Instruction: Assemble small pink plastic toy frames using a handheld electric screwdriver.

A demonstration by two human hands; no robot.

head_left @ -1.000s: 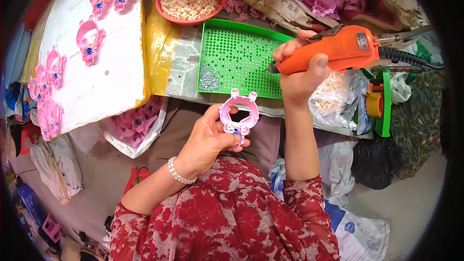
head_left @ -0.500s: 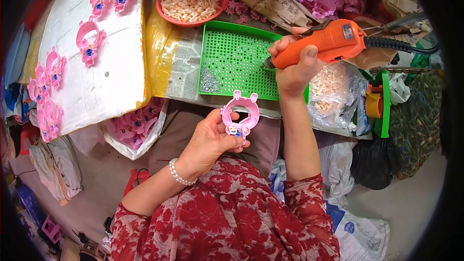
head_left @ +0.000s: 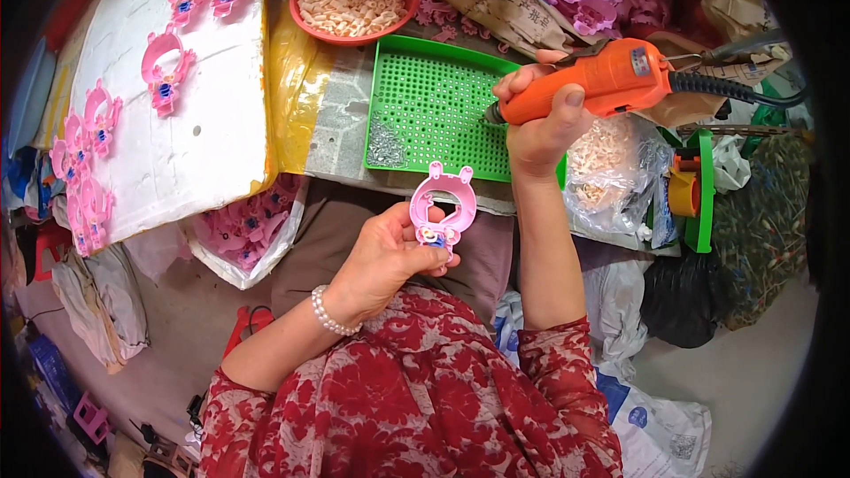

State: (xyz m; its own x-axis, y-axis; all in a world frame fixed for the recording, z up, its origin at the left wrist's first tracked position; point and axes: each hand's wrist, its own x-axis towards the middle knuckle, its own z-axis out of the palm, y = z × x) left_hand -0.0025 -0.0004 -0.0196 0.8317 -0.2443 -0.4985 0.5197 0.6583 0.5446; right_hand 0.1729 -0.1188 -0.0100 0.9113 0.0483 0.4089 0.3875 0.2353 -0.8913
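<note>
Between the thumb and fingers of my left hand (head_left: 390, 252) is a pink plastic toy part (head_left: 444, 204), ring-shaped with two small ears and a blue detail near its lower end. It is held just in front of the near edge of a green perforated tray (head_left: 434, 97). My right hand (head_left: 544, 119) is wrapped round an orange electric screwdriver (head_left: 589, 84), whose dark tip points left over the tray's right side. Small metal screws (head_left: 384, 143) lie heaped in the tray's near left corner.
Several similar pink parts (head_left: 166, 71) lie on a white foam board (head_left: 199, 155) at left. A red bowl (head_left: 413, 2) of cream plastic pieces stands behind the tray. At right are a bag of cream pieces (head_left: 606, 164) and a green rack (head_left: 706, 190). The screwdriver's black cable (head_left: 735, 88) runs right.
The pink part has turned and shifted very slightly in my left hand. My right hand and the screwdriver stay almost where they were.
</note>
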